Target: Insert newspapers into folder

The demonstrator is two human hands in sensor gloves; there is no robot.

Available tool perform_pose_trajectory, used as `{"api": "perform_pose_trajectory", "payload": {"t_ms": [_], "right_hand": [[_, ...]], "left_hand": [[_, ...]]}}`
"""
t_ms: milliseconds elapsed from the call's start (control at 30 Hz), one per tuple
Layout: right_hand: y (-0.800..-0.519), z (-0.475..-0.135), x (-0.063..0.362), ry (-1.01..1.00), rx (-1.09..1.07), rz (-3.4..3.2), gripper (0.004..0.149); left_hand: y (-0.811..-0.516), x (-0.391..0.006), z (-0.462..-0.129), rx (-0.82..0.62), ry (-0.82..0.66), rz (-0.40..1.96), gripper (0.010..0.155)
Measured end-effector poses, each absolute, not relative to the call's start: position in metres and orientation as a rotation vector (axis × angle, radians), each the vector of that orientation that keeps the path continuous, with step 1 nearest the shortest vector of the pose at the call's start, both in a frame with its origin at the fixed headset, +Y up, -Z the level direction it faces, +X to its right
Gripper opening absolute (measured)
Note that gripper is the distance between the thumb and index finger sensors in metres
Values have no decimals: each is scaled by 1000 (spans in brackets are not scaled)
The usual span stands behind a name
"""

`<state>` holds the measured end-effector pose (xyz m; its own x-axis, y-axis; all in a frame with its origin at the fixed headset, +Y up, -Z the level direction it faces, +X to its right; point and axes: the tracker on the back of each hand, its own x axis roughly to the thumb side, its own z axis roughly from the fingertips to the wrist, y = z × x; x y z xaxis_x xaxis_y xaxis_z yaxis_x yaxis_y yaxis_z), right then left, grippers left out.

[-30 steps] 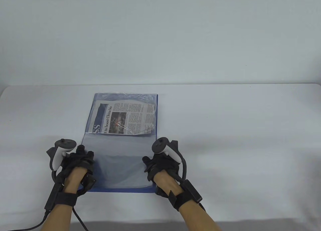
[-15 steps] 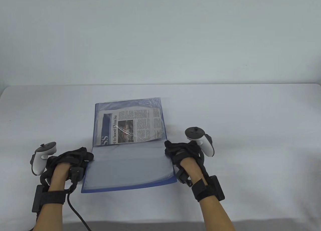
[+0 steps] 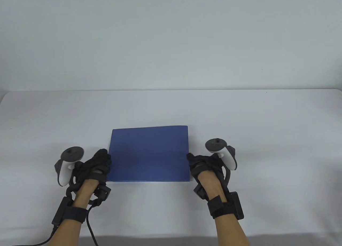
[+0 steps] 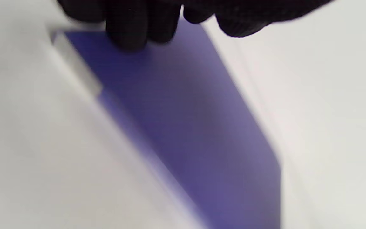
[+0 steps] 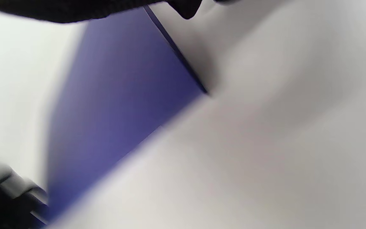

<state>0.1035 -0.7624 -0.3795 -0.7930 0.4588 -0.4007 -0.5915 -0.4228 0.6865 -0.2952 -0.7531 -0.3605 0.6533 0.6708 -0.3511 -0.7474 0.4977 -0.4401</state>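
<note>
A plain pale wall is rising behind a white table (image 3: 240,118) that is filling the lower half of the table view; near its front edge a blue folder (image 3: 149,154) is lying closed and flat, its cover facing up, its far edge slightly skewed to the table's edge; no newspaper is showing anywhere, only the blue cover.

The left hand (image 3: 92,167) is sitting at the folder's left edge, its gloved fingers (image 4: 129,28) curling over the cover near the corner and touching it in the left wrist view; that view is blurring badly, so whether the thumb is pinching underneath or the fingers are merely resting on top, I cannot tell.

The right hand (image 3: 207,166) is sitting at the folder's right edge, fingertips meeting the edge in the table view; in the right wrist view the glove is reaching over the near corner of the folder (image 5: 122,82), yet the contact itself is falling outside the frame, so its grip is likewise impossible to tell.

A white-and-grey tracker is riding on the back of each hand, the left tracker (image 3: 68,163) and the right tracker (image 3: 223,154) both pointing away from the folder.
</note>
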Motion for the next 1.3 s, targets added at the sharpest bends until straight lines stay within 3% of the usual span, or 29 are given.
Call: {"api": "perform_pose_trajectory", "payload": {"t_ms": [67, 133, 267, 367, 433, 567, 667, 767, 867, 1000, 1067, 1200, 1300], "right_hand": [[-765, -378, 87, 1194, -147, 2245, 79], [-762, -379, 82, 1125, -136, 2210, 79], [-737, -370, 96, 846, -220, 1958, 75], [-711, -369, 101, 694, -112, 1899, 70], [-700, -371, 102, 583, 31, 1814, 66], [-700, -374, 105, 189, 111, 1582, 75], [-711, -380, 97, 336, 162, 1862, 85], [-721, -380, 82, 467, 221, 1826, 102], [-726, -377, 75, 364, 189, 1611, 102], [-737, -383, 88, 431, 111, 1569, 64], [-742, -385, 90, 452, 105, 1593, 54], [-745, -389, 87, 412, 56, 1758, 51], [-748, -394, 85, 447, 87, 1816, 59]], "left_hand": [[-762, -262, -360, -859, 7, 619, 71], [-770, -238, -353, -993, -47, 415, 91], [-774, -209, -347, -856, -59, 110, 105], [-760, -211, -349, -568, 34, 149, 84], [-750, -219, -352, -476, 86, 134, 79], [-722, -247, -345, -193, 149, 629, 69], [-703, -253, -339, -55, 20, 958, 59], [-687, -259, -342, -27, -131, 1143, 48], [-692, -262, -345, -125, -189, 1277, 58], [-718, -274, -347, -269, -64, 1371, 79], [-734, -278, -349, -327, -17, 1464, 82], [-753, -276, -351, -393, 121, 1374, 79], [-749, -280, -355, -441, 161, 1218, 78]]}}
